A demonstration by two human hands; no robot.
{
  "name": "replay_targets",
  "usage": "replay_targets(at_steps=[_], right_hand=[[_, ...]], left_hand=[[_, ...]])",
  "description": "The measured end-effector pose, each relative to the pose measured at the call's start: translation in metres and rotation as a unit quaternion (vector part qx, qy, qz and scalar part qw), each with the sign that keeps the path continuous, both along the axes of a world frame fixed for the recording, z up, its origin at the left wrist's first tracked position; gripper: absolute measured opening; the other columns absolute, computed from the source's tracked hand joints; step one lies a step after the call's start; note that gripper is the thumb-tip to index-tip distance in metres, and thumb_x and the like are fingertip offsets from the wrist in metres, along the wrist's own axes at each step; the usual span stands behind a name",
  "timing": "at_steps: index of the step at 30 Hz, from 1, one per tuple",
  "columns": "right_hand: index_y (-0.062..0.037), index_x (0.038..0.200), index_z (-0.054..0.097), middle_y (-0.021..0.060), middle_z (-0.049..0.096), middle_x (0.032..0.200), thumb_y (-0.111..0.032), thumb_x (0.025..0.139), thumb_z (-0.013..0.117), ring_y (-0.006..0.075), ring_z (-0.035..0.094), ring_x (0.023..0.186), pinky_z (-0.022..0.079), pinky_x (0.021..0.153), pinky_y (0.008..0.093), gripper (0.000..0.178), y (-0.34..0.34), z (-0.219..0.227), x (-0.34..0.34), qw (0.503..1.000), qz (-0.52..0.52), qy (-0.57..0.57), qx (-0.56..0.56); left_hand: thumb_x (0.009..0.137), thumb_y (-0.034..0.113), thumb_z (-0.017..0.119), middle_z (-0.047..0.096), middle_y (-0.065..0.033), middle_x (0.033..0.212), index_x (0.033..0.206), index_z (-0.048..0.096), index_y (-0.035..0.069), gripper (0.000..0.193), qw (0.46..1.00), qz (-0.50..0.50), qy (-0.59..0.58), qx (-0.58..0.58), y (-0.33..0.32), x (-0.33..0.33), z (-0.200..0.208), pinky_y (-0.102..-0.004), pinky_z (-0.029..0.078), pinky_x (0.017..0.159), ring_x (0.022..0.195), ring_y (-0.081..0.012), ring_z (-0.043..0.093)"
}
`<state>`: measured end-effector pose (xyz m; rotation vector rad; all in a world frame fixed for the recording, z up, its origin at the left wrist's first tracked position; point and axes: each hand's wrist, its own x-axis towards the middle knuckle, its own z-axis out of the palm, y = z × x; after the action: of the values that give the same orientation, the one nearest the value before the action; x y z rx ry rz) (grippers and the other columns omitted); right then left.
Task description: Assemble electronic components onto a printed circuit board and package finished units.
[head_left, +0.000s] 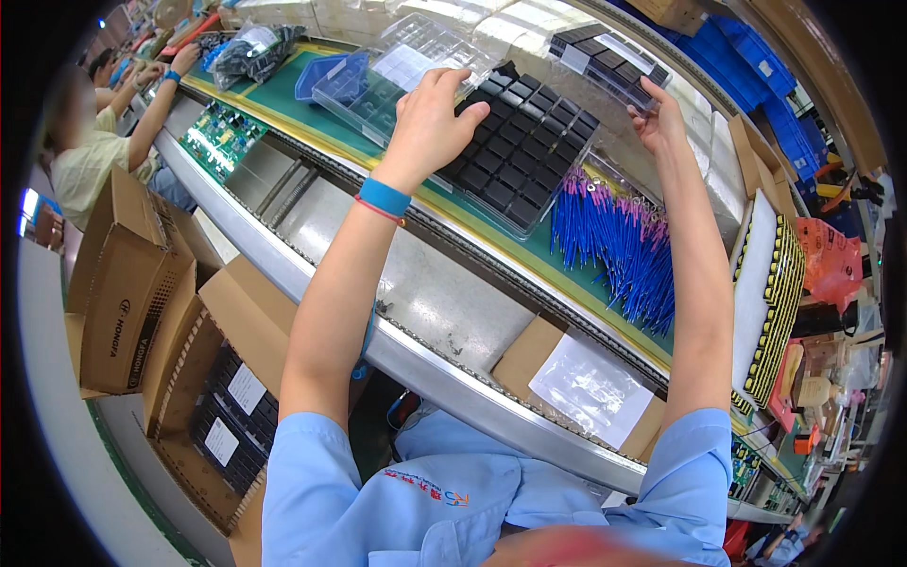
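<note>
My right hand (658,115) grips the near right end of a clear plastic tray (609,64) with black square blocks in it, raised at the back of the bench. A larger clear tray (515,222) full of rows of black square blocks (520,151) lies in front of me. Over its left edge is my left hand (436,128), thumb apart from the curved fingers, with nothing seen in it. Whether those fingers touch the tray I cannot tell. Left of it stand clear compartment trays (359,97), one with a white paper sheet.
Blue wires with pink ends (614,241) lie in a bundle on the green mat. A green circuit board (220,140) sits on the conveyor line at left. Cardboard boxes (128,293) stand lower left. A person (113,151) works at far left.
</note>
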<state>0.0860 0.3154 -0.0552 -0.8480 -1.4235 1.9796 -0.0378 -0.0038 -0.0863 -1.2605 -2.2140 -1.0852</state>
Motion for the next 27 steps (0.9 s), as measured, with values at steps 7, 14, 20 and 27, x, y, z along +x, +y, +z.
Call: replay_targets(at_steps=[7, 14, 20, 27], right_hand=[[-0.0050, 0.091, 0.058, 0.0083, 0.061, 0.073, -0.033, 0.076, 0.071, 0.0151, 0.057, 0.052, 0.041, 0.036, 0.0229, 0.035, 0.012, -0.017, 0.013, 0.998, -0.023, -0.046, 0.021], [-0.0045, 0.092, 0.059, 0.0079, 0.063, 0.072, -0.034, 0.076, 0.072, 0.0141, 0.061, 0.056, 0.044, 0.038, 0.0230, 0.036, -0.002, -0.012, 0.021, 0.996, -0.021, -0.061, 0.069], [-0.0033, 0.090, 0.059, 0.0075, 0.063, 0.072, -0.033, 0.076, 0.073, 0.0139, 0.062, 0.057, 0.045, 0.041, 0.0219, 0.036, 0.003, -0.011, 0.023, 0.997, -0.021, -0.049, 0.063], [-0.0031, 0.089, 0.060, 0.0078, 0.063, 0.072, -0.033, 0.075, 0.073, 0.0134, 0.061, 0.056, 0.046, 0.041, 0.0218, 0.036, 0.002, -0.012, 0.023, 0.996, -0.017, -0.048, 0.066]], left_hand=[[0.084, 0.031, 0.057, 0.063, -0.0217, 0.109, 0.119, 0.056, 0.001, 0.046, 0.982, 0.062, -0.139, -0.109, 0.075, -0.048, 0.021, -0.0490, 0.039, 0.094, 0.106, -0.0382, 0.058], [0.080, 0.034, 0.053, 0.065, -0.0199, 0.108, 0.105, 0.067, 0.004, 0.041, 0.962, 0.116, -0.092, -0.228, 0.118, -0.063, 0.020, -0.0538, 0.031, 0.102, 0.101, -0.0352, 0.063], [0.078, 0.035, 0.059, 0.069, -0.0163, 0.094, 0.092, 0.073, 0.013, 0.029, 0.954, 0.129, 0.013, -0.271, 0.127, -0.061, 0.023, -0.0514, 0.042, 0.090, 0.092, -0.0342, 0.065], [0.073, 0.022, 0.057, 0.066, -0.0199, 0.105, 0.096, 0.070, 0.004, 0.032, 0.950, 0.086, -0.059, -0.293, 0.129, -0.066, 0.033, -0.0490, 0.043, 0.092, 0.098, -0.0359, 0.064]])
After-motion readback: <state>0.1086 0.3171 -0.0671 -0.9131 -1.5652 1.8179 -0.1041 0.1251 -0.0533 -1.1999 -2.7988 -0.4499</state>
